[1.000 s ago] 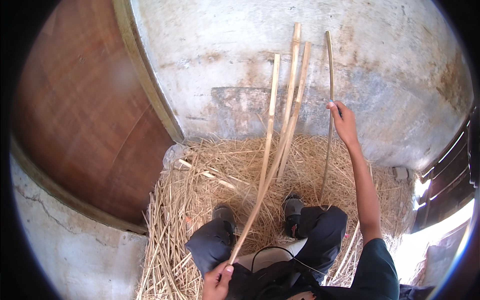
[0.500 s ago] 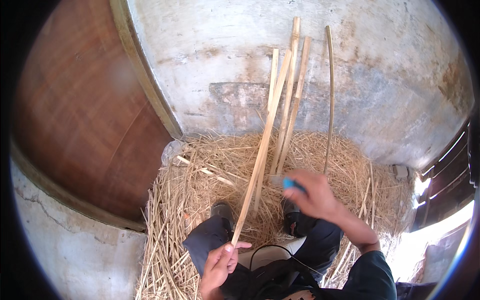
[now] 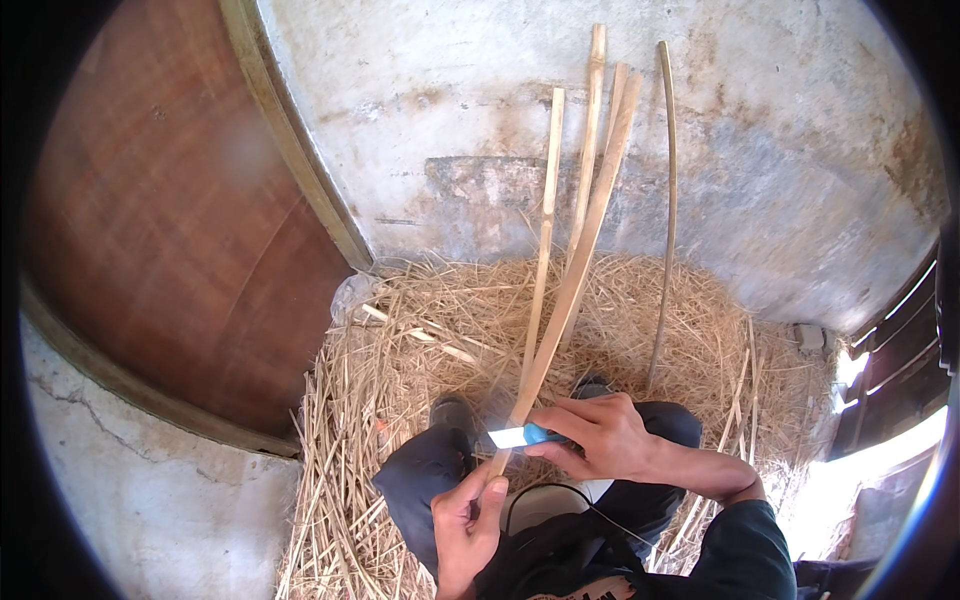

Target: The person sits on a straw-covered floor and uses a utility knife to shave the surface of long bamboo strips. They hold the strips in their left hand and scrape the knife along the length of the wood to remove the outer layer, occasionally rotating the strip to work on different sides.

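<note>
1 bamboo strip point(image 3: 556, 328) held: long axis runs from L hand point(image 3: 468, 530) fwd, leaning slightly R; far end up in front of the wall point(image 3: 780, 120). L hand pinches near end, thumb vs. fingers. R hand point(image 3: 600, 437), just fwd & R of L, fist closed round 1 blue-handled knife point(image 3: 537, 434); blade points L across strip, just beyond L fingertips; can't tell if it's cutting in. 4 other strips point(image 3: 546, 235) upright-ish, beyond hands. 2 dark shoes point(image 3: 452, 412), 1 each side of held strip.
</note>
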Action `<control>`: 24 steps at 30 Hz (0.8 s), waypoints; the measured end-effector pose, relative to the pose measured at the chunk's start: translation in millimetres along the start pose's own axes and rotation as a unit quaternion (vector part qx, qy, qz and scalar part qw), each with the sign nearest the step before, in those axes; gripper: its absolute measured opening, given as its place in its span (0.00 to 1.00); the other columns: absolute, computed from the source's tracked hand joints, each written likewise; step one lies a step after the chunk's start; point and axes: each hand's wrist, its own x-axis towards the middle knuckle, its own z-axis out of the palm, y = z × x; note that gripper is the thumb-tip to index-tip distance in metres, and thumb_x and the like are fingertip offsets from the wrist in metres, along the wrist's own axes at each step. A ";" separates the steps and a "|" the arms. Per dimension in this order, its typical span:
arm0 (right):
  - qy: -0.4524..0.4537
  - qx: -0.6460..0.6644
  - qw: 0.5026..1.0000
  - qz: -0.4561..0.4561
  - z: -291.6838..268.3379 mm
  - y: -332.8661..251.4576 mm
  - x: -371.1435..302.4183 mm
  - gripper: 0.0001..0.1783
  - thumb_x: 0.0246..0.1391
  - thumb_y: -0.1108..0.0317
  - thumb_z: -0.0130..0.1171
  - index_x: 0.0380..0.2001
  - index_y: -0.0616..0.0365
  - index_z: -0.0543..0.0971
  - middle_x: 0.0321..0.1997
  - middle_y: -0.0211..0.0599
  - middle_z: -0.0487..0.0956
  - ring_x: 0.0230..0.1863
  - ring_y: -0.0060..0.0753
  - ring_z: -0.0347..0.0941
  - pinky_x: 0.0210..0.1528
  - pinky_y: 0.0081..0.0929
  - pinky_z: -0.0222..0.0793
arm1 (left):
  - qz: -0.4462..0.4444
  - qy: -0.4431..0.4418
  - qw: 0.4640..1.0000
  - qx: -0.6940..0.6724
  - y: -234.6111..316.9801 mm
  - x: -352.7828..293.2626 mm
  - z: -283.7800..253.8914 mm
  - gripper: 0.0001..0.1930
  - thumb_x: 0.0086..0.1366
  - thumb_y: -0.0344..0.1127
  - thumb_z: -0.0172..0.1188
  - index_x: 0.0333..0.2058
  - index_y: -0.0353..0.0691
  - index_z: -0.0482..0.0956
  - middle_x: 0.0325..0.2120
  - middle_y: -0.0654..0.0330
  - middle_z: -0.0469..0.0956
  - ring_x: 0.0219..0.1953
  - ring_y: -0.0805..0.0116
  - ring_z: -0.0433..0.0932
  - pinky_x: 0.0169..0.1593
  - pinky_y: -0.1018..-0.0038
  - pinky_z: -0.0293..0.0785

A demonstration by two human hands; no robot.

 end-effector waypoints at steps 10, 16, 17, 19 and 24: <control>0.018 -0.013 1.000 0.005 10.9 -0.2 0.4 0.21 0.59 0.53 0.75 0.50 0.51 0.84 0.28 0.28 0.82 0.20 0.36 0.80 0.21 0.31 0.73 | 0.024 0.028 0.999 0.010 -7.3 5.1 5.9 0.14 0.77 0.34 0.62 0.55 0.32 0.86 0.20 0.69 0.70 0.24 0.83 0.63 0.26 0.77 0.60; 0.026 -0.026 0.999 -0.001 14.3 1.8 2.2 0.21 0.58 0.53 0.75 0.49 0.50 0.84 0.26 0.28 0.79 0.21 0.35 0.80 0.21 0.31 0.72 | -0.021 0.005 0.999 -0.029 -4.3 5.2 2.7 0.13 0.79 0.35 0.61 0.54 0.34 0.86 0.20 0.70 0.68 0.24 0.83 0.62 0.27 0.78 0.58; 0.026 -0.028 0.999 0.000 13.5 1.5 2.9 0.21 0.58 0.53 0.75 0.49 0.50 0.84 0.25 0.28 0.79 0.22 0.35 0.81 0.21 0.31 0.72 | -0.019 0.002 0.999 -0.031 -4.5 5.8 2.1 0.13 0.79 0.35 0.61 0.54 0.34 0.87 0.20 0.71 0.67 0.24 0.83 0.61 0.27 0.78 0.57; 0.022 -0.051 0.998 -0.010 11.5 2.1 3.3 0.19 0.61 0.53 0.72 0.50 0.49 0.84 0.26 0.28 0.80 0.22 0.33 0.81 0.21 0.32 0.72 | -0.019 0.001 1.000 -0.022 -4.8 6.1 1.3 0.13 0.79 0.35 0.60 0.53 0.35 0.87 0.19 0.72 0.67 0.23 0.84 0.60 0.26 0.78 0.55; 0.207 -0.143 0.917 0.309 -43.7 113.5 19.1 0.23 0.75 0.47 0.57 0.43 0.55 0.89 0.17 0.32 0.77 0.12 0.25 0.67 0.16 0.29 0.61 | -0.110 -0.046 0.993 0.003 -16.0 -33.9 -19.6 0.16 0.81 0.38 0.57 0.56 0.35 0.86 0.17 0.74 0.66 0.21 0.85 0.62 0.25 0.80 0.55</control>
